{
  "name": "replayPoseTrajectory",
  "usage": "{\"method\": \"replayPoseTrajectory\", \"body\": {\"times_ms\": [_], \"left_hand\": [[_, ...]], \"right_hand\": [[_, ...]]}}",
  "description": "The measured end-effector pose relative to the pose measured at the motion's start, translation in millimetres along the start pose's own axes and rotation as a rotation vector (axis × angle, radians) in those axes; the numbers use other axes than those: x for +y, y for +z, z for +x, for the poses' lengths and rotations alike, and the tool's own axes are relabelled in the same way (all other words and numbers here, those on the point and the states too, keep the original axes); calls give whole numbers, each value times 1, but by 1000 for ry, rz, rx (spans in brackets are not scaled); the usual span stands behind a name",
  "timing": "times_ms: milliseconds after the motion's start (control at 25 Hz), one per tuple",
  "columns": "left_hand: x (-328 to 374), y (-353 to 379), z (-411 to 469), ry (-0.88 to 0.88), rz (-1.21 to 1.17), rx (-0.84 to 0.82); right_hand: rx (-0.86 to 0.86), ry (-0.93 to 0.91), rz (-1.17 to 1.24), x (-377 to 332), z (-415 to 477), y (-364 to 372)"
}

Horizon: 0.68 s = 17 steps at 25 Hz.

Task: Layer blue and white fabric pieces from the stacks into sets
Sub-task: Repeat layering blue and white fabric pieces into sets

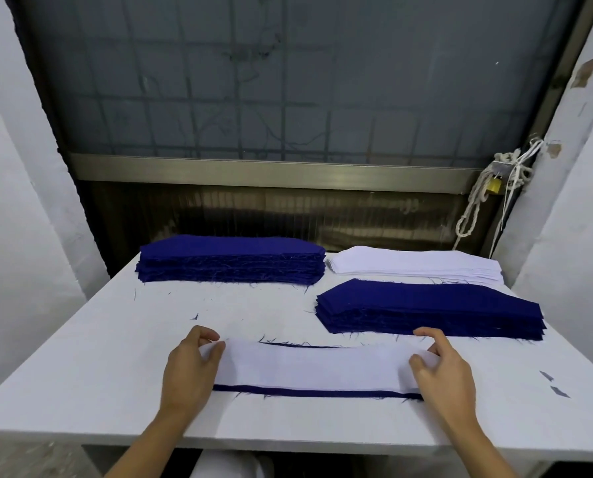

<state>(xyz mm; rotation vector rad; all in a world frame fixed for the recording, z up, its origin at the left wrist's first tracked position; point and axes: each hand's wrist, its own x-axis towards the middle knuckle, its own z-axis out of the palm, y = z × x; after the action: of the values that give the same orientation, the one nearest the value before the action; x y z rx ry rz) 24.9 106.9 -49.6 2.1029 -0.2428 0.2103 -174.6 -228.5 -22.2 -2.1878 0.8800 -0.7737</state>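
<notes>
Left hand (pixel 188 367): our fingers pinch white piece (pixel 308 365), lower centre.
Right hand (pixel 443 370): pinches its other end.
Under: blue piece (pixel 308 392).

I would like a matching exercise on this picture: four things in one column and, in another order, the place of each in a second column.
1. white stack
2. nearer blue stack
3. single white piece
4. yellow padlock

A. among the ropes by the wall
B. on a blue piece, ends pinched by left hand and right hand
C. far right on the table
D. just in front of the white stack

Pairs: 1-C, 2-D, 3-B, 4-A
</notes>
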Motion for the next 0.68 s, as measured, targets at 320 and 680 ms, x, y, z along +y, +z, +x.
{"method": "replayPoseTrajectory", "body": {"times_ms": [320,680], "left_hand": [[1,0,1,-31,11,15],[2,2,2,-35,17,39]], "right_hand": [[-18,27,-134,-3,1,1],[13,-44,-291,1,4,7]]}}
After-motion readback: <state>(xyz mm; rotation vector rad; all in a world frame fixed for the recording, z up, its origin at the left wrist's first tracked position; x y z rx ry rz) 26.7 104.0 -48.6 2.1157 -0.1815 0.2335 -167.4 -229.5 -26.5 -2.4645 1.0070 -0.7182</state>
